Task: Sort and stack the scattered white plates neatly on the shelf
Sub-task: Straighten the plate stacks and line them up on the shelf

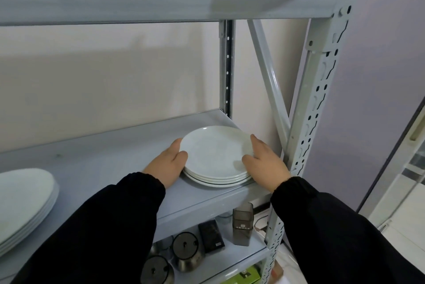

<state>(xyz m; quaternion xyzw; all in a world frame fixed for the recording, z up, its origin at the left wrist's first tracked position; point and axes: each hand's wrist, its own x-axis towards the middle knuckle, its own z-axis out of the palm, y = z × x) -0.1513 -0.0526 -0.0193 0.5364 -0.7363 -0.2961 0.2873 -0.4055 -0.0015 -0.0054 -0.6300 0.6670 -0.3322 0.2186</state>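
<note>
From my station I see both hands on the stack of white plates point(216, 155). It sits on the grey shelf point(103, 159) at its right end, close to the front edge and near the slotted upright post point(315, 99). The stack is several plates deep, with the rims lined up fairly evenly. The left hand point(166, 166) clasps the stack's left side: the thumb lies on the top plate's rim and one finger curls along the edge, while the rest are hidden behind the hand. The right hand point(264, 162) holds the opposite side in the same way, thumb on the top plate and a finger reaching along the far rim. Black sleeves cover both arms to the wrist. At the far left of the same shelf, well apart, lies a second pile of larger plates point(23, 194), cut off by the frame. On the lower shelf I can make out two round metal pots point(187, 251) with dark knobs, a flat dark box point(211, 233) and an upright smoky container point(242, 226).
</note>
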